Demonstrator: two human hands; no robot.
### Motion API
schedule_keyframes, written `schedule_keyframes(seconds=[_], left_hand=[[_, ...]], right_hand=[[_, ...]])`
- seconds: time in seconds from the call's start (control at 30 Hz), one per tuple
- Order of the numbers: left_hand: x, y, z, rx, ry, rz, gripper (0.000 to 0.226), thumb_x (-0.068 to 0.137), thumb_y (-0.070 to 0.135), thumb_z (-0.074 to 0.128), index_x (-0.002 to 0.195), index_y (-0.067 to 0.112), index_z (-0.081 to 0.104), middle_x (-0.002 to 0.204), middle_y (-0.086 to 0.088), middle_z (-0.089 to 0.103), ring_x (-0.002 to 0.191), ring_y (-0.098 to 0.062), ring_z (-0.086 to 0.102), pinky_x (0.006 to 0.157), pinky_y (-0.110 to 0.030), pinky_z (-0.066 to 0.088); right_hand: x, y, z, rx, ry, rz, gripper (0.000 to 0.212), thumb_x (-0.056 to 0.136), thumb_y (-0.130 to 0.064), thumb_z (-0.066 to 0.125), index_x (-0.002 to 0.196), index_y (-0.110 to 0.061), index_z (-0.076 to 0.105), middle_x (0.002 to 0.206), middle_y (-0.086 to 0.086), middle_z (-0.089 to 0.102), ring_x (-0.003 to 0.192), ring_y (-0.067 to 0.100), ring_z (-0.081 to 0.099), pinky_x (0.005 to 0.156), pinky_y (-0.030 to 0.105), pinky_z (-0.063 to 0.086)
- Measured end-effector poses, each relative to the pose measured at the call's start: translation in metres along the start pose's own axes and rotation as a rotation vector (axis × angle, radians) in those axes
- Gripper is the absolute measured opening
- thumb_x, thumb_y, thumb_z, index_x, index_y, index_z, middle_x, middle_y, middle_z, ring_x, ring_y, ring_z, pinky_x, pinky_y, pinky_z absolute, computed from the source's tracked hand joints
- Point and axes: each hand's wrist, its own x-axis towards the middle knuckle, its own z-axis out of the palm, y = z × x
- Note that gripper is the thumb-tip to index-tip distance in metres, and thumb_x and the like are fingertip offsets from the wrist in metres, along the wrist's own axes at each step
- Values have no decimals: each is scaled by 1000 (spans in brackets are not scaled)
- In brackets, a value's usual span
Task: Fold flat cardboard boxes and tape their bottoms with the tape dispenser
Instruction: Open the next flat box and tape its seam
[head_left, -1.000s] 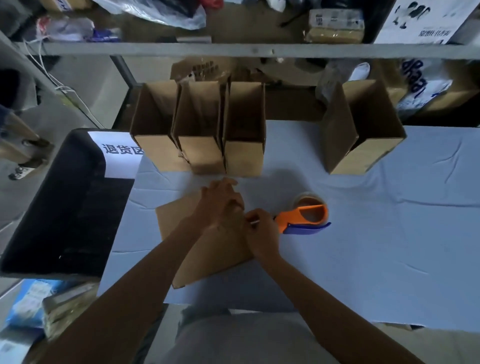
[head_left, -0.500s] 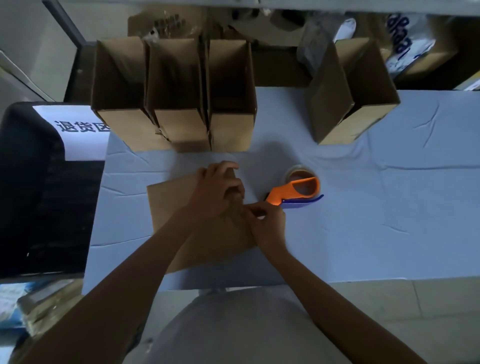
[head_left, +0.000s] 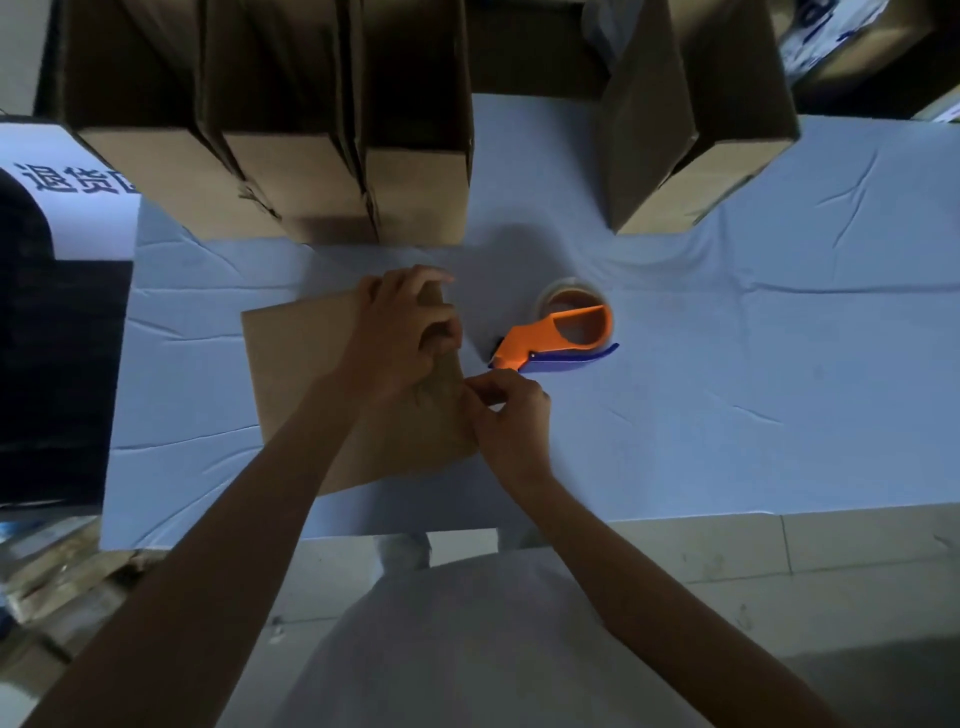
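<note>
**Flat cardboard box (head_left: 301, 374) held at its right edge on the counter (head_left: 727, 389)**

The left hand (head_left: 402, 332) sits over the far end of the box's right edge, its fingers curled and gripping the cardboard there. The right hand (head_left: 511, 415) is a little nearer the person on the same edge, with thumb and fingertips pinching it. Both hands are clamped on the one box and are close together; I cannot tell whether they touch. The box lies flat on the counter and reaches out to the left of the hands. The left forearm crosses and hides part of its middle.

Just right of the left hand and just beyond the right hand, one orange tape dispenser (head_left: 561, 338) with a blue underside lies on its side. Its narrow end points toward the hands, and only bare cloth lies between.

Beyond the left hand, three upright boxes (head_left: 296, 192) stand pressed side by side with their tops open. Beyond and to the right of the right hand, a fourth box (head_left: 654, 171) stands apart from that row, turned at an angle. That makes four folded boxes and one flat.

A wrinkled pale blue cloth covers the counter under everything. Well left of the left forearm, off the counter's edge, is a black bin (head_left: 57, 374). A white sign (head_left: 67, 182) with dark characters is at the bin's far end.
</note>
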Motion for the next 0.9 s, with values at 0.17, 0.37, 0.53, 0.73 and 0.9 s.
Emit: schedule_keyframes(seconds=[0.17, 0.37, 0.53, 0.73, 0.9], left_hand=[[0, -3, -2, -74, 5, -51, 46, 67, 28, 71, 111, 30, 59, 133, 4, 50, 126, -23, 42, 102, -49, 25], [-3, 17, -2, -91, 38, -193, 57, 63, 11, 76, 119, 17, 61, 136, -6, 51, 133, -37, 34, 108, -62, 18], [-15, 29, 6, -190, 137, -190, 42, 79, 6, 56, 120, 12, 62, 137, -8, 50, 134, -23, 35, 110, -23, 18], [-19, 55, 8, -223, 248, -342, 44, 77, -2, 55, 116, 15, 63, 127, -5, 55, 118, -21, 50, 96, -15, 32], [-24, 68, 7, -300, 265, -444, 42, 82, -1, 51, 119, 16, 61, 124, -5, 57, 111, -21, 54, 90, -17, 37]], right_hand=[[3, 2, 1, -17, -32, 2, 7, 79, -8, 66, 81, -13, 70, 74, 0, 69, 68, 10, 62, 62, 26, 50], [7, 3, -25, -123, -170, -10, 10, 71, -15, 72, 80, -18, 69, 75, -3, 70, 69, 12, 64, 66, 35, 54], [42, 26, -72, -526, 23, -346, 52, 65, -17, 77, 113, -16, 56, 120, 6, 50, 103, 24, 50, 62, 34, 49], [90, 65, -83, -848, -208, -469, 58, 66, -15, 82, 116, -3, 54, 110, 17, 59, 103, 38, 53, 82, 41, 46], [98, 63, -93, -694, -250, -537, 48, 68, -2, 77, 112, 2, 58, 103, 21, 63, 97, 42, 57, 79, 43, 48]])
